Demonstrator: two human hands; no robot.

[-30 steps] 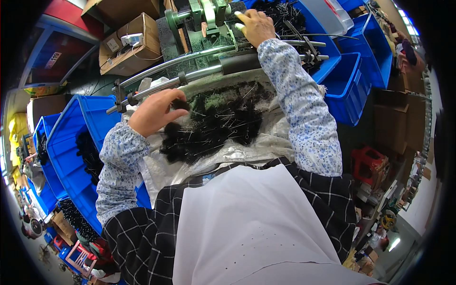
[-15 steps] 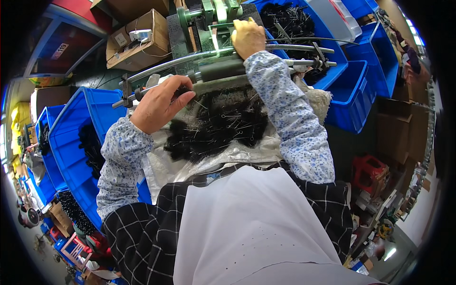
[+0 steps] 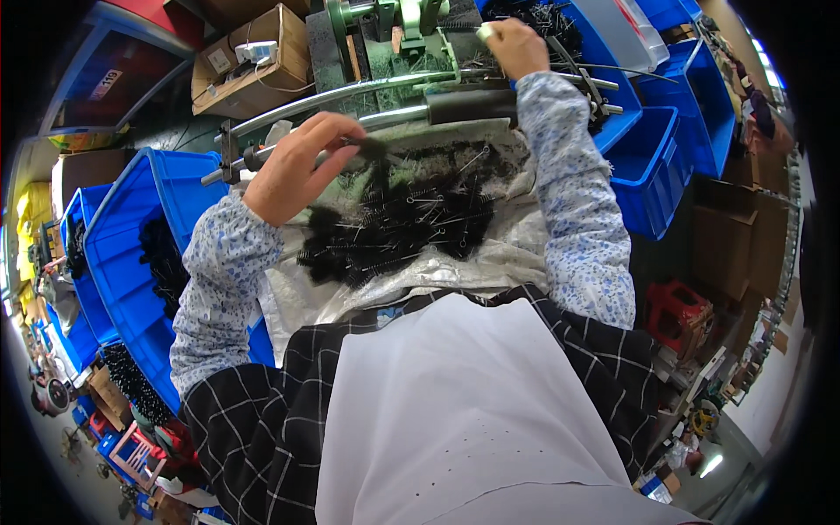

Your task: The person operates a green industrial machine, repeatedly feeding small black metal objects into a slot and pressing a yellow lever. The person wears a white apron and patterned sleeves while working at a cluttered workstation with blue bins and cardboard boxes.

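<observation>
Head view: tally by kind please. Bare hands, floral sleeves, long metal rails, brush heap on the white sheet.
Bare hands, left hand and right hand: 2
Floral sleeves: 2
Long metal rails: 2
Black brush heap: 1 (single brushes too tangled to count)
Total: 7

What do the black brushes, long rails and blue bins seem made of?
Black brushes: fuzzy matte bristles, perhaps synthetic, on likely metal wire, whose stems and loops gleam.
Rails: likely polished or plated metal; bright highlights run along them.
Blue bins: apparently moulded plastic, semi-gloss, with even colour and smooth walls.
</observation>
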